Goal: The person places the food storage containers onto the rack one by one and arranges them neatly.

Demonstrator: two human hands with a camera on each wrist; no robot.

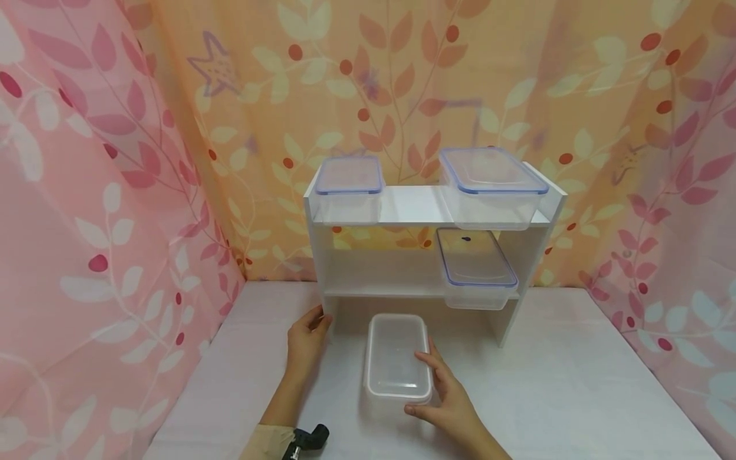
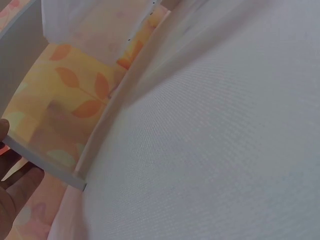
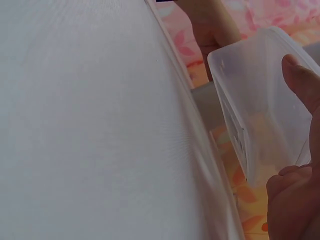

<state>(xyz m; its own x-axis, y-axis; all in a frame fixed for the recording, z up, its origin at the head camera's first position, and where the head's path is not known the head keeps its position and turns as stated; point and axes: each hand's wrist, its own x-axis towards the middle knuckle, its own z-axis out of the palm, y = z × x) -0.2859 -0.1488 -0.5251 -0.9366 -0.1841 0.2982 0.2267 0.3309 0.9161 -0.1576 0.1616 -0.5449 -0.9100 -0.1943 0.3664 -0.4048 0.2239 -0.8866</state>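
A clear plastic food container with a whitish translucent lid (image 1: 398, 358) is in front of the white shelf rack (image 1: 379, 275). My right hand (image 1: 451, 402) grips it from the right side, thumb at the near end and fingers along the edge. In the right wrist view the container (image 3: 265, 100) appears held slightly above the table, with the right hand (image 3: 295, 195) around its side. My left hand (image 1: 307, 338) pinches the lower front edge of the rack's left side panel. The left wrist view shows this panel (image 2: 50, 167) between the left hand's (image 2: 17, 190) thumb and fingers.
Two clear containers with blue-rimmed lids stand on the upper shelf, a small one (image 1: 349, 185) at left and a larger one (image 1: 494, 185) at right. Another blue-rimmed container (image 1: 477, 268) sits right on the middle shelf, jutting forward. Patterned curtains (image 1: 402, 83) surround the white-covered table (image 1: 575, 383).
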